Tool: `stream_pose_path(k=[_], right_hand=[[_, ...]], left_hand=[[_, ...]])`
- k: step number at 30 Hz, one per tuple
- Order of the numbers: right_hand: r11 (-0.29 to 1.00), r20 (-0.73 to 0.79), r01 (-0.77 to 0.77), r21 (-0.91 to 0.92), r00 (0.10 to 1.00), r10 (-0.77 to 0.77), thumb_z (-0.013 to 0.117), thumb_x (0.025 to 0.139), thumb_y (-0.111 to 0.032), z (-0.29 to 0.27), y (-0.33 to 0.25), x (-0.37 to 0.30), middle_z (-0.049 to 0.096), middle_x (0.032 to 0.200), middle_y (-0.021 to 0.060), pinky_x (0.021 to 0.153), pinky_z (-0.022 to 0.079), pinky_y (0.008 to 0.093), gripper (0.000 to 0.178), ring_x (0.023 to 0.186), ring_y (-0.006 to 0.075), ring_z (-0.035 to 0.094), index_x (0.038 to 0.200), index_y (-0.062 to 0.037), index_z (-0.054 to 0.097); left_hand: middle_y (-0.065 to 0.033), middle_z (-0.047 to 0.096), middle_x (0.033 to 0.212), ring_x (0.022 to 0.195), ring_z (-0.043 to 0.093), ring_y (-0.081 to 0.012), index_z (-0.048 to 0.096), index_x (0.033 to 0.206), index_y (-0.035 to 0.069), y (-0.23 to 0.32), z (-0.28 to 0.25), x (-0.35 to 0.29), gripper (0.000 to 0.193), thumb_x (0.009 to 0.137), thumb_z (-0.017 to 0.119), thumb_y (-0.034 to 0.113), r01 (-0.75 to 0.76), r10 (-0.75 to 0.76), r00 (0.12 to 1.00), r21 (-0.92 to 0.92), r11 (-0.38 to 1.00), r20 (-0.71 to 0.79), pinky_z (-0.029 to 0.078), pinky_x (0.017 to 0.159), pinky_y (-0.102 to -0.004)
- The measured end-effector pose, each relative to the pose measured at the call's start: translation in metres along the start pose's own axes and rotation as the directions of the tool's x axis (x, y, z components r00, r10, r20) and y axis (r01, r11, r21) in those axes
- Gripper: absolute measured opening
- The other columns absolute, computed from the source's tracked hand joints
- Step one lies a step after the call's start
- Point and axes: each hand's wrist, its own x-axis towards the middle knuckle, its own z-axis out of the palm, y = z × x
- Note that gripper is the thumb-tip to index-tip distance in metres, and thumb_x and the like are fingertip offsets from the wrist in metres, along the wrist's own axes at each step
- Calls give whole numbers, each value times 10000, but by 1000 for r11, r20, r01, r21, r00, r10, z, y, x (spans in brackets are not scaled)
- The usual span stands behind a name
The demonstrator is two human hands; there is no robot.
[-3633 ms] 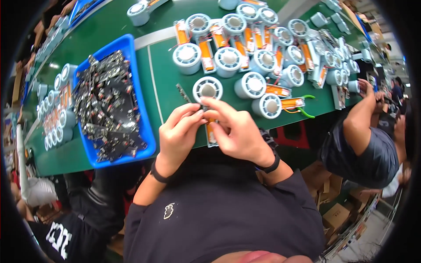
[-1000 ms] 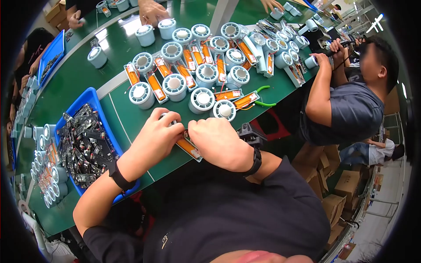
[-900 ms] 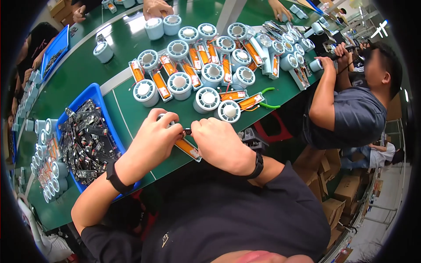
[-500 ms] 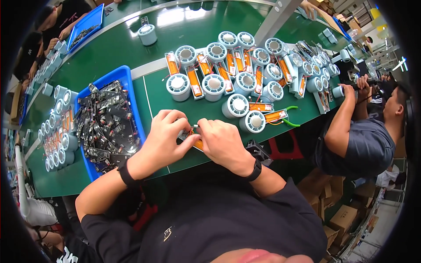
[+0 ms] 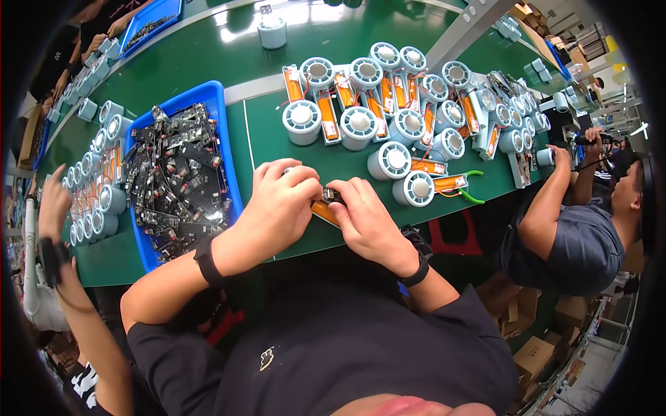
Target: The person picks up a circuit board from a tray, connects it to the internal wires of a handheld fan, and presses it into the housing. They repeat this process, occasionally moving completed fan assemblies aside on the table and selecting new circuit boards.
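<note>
My left hand is closed around a unit that it mostly hides; its orange battery shows below the fingers. Beside it, my right hand pinches a small dark circuit board between thumb and fingers, right at the battery's end. The hands nearly touch, over the near edge of the green table. Just beyond them stand several light-blue round fan units with orange batteries and red wires in their open handles. A blue tray heaped with dark circuit boards lies to the left of my left hand.
Green-handled pliers lie right of the fan units. More fan units stand left of the tray, where another person's arm reaches in. A person works at the right. A metal post rises at the back.
My hands have turned and drawn closer around the unit, and the circuit board now shows at my right fingertips. Another person's arm has come in at the left. The whole view has shifted slightly.
</note>
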Motion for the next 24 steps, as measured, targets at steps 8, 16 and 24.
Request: stream_pose_path(k=[8,16,24], right_hand=[[998,-35,53,-27,998,-54,594,965,-27,7,7,-4,575,1039,179,883,460,433,255,984,371,550,1218,2,582],[999,-53,48,19,997,-47,593,971,-28,11,14,-9,577,1037,179,868,460,428,261,963,367,548,1229,8,584],[1000,-62,16,17,998,-15,554,970,-18,16,16,-7,572,1042,189,885,469,423,259,973,360,573,1222,33,582]], left_hand=[[-78,678,1156,1227,593,-376,689,969,82,9,-12,2,200,788,710,-2,-60,58,997,35,998,56,473,1038,-574],[-79,673,1108,1192,602,-350,694,938,73,-7,12,2,182,769,749,33,-14,14,1000,-114,993,-1,492,1011,-515],[-29,655,1038,1123,604,-284,682,885,151,-7,22,-1,196,720,783,126,-28,41,993,122,992,-107,445,982,-512]])
